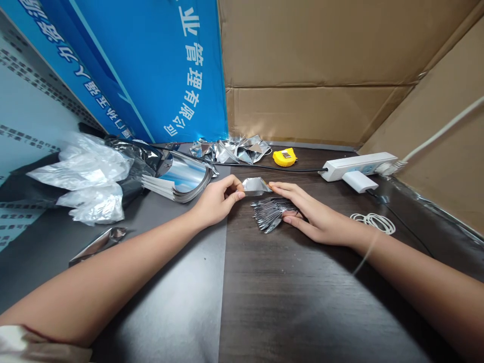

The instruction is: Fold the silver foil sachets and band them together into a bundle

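My left hand (217,201) pinches the left end of a small silver foil pouch (256,186) between thumb and fingertips. At that pouch's right end lie the outstretched fingertips of my right hand (312,214). Lower down, a fanned stack of foil pouches (270,213) rests on the dark wood tabletop. Its right end sits between the thumb and fingers of my right hand, which is closed around it; the palm hides part of that end.
Crumpled foil pouches (236,150) and a yellow tape measure (285,157) lie along the back. Curved silver sheets (181,179) and clear plastic bags (91,171) are at left. A white power strip (359,165) and coiled white cable (374,222) sit at right. Cardboard (302,55) stands behind.
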The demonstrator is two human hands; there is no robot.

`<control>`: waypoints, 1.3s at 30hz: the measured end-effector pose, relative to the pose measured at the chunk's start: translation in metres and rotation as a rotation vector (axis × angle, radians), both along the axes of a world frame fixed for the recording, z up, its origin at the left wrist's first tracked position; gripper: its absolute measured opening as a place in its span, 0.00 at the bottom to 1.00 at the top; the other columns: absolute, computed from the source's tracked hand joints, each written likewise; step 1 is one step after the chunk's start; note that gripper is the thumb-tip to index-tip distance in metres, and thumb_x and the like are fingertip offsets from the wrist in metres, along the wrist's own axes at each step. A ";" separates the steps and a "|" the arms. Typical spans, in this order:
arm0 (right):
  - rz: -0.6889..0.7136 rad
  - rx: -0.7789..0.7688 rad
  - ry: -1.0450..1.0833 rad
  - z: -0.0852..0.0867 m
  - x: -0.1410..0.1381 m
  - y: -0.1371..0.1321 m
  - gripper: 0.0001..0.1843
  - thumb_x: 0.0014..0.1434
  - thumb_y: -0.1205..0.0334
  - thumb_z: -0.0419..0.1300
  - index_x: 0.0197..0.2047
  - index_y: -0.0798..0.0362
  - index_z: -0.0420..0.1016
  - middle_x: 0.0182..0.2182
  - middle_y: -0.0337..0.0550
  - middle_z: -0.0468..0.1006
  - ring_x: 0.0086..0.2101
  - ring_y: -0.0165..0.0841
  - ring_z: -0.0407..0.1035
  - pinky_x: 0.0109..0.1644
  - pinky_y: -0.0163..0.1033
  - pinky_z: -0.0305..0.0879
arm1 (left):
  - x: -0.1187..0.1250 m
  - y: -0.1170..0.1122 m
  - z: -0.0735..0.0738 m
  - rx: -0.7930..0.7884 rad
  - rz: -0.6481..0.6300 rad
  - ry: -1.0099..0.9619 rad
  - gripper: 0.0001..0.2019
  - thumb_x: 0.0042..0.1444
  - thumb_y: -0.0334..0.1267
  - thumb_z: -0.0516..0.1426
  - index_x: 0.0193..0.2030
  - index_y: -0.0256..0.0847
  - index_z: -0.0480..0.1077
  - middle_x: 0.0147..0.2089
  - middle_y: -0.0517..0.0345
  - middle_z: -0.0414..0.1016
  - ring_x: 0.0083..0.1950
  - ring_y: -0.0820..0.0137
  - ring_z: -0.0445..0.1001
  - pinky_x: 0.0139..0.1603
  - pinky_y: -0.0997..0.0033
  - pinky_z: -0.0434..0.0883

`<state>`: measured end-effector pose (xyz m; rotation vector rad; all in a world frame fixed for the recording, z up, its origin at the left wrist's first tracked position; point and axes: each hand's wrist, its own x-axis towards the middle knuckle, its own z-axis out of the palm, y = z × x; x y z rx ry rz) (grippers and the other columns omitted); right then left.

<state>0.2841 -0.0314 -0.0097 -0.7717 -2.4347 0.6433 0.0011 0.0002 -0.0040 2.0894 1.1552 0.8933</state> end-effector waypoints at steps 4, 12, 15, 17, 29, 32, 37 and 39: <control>0.025 0.022 0.014 0.000 0.000 0.001 0.35 0.71 0.66 0.52 0.76 0.42 0.45 0.72 0.54 0.56 0.71 0.45 0.52 0.71 0.62 0.60 | -0.001 0.002 0.000 -0.034 -0.036 -0.048 0.05 0.59 0.37 0.57 0.36 0.38 0.69 0.34 0.60 0.73 0.36 0.70 0.70 0.39 0.71 0.65; 0.017 0.019 0.002 0.003 0.000 0.002 0.30 0.71 0.66 0.52 0.73 0.45 0.52 0.70 0.55 0.59 0.70 0.44 0.55 0.70 0.60 0.61 | -0.003 0.006 0.000 0.046 -0.106 -0.033 0.03 0.59 0.32 0.56 0.34 0.39 0.67 0.35 0.59 0.72 0.38 0.69 0.68 0.42 0.70 0.64; 0.007 0.019 -0.023 0.004 0.000 0.002 0.28 0.71 0.64 0.52 0.72 0.46 0.55 0.71 0.55 0.58 0.71 0.45 0.54 0.70 0.60 0.61 | -0.002 0.005 -0.001 0.076 -0.120 -0.035 0.03 0.59 0.31 0.55 0.33 0.39 0.67 0.35 0.59 0.71 0.38 0.69 0.68 0.43 0.69 0.64; -0.002 0.000 -0.037 0.004 0.001 0.002 0.28 0.71 0.64 0.53 0.72 0.47 0.55 0.70 0.56 0.60 0.69 0.46 0.57 0.69 0.61 0.62 | -0.002 0.004 -0.001 0.081 -0.121 -0.043 0.03 0.59 0.31 0.55 0.34 0.39 0.67 0.35 0.58 0.71 0.39 0.69 0.68 0.43 0.69 0.64; 0.046 -0.105 -0.009 0.006 0.000 0.003 0.24 0.71 0.63 0.52 0.68 0.49 0.60 0.62 0.55 0.70 0.62 0.44 0.67 0.64 0.57 0.67 | -0.001 0.003 0.001 0.032 -0.088 -0.067 0.06 0.62 0.38 0.56 0.36 0.39 0.68 0.37 0.56 0.72 0.40 0.68 0.70 0.42 0.68 0.66; 0.055 -0.111 0.004 0.006 0.000 0.004 0.24 0.71 0.64 0.52 0.68 0.47 0.61 0.61 0.55 0.69 0.60 0.44 0.68 0.62 0.56 0.69 | -0.001 0.002 0.002 0.027 -0.062 -0.062 0.07 0.62 0.40 0.57 0.37 0.38 0.69 0.39 0.55 0.74 0.40 0.67 0.71 0.41 0.69 0.66; 0.066 -0.129 -0.013 0.009 -0.001 0.003 0.25 0.72 0.64 0.51 0.70 0.47 0.59 0.61 0.55 0.68 0.59 0.43 0.67 0.62 0.54 0.69 | 0.000 0.000 0.001 0.004 -0.036 -0.073 0.08 0.61 0.41 0.58 0.37 0.38 0.71 0.38 0.54 0.75 0.40 0.67 0.72 0.39 0.69 0.66; 0.075 -0.147 -0.017 0.011 -0.001 0.003 0.25 0.72 0.64 0.51 0.70 0.47 0.58 0.60 0.55 0.67 0.58 0.42 0.68 0.62 0.54 0.69 | 0.000 0.000 0.001 -0.017 -0.028 -0.084 0.08 0.60 0.41 0.59 0.37 0.38 0.71 0.38 0.54 0.75 0.40 0.67 0.72 0.40 0.69 0.67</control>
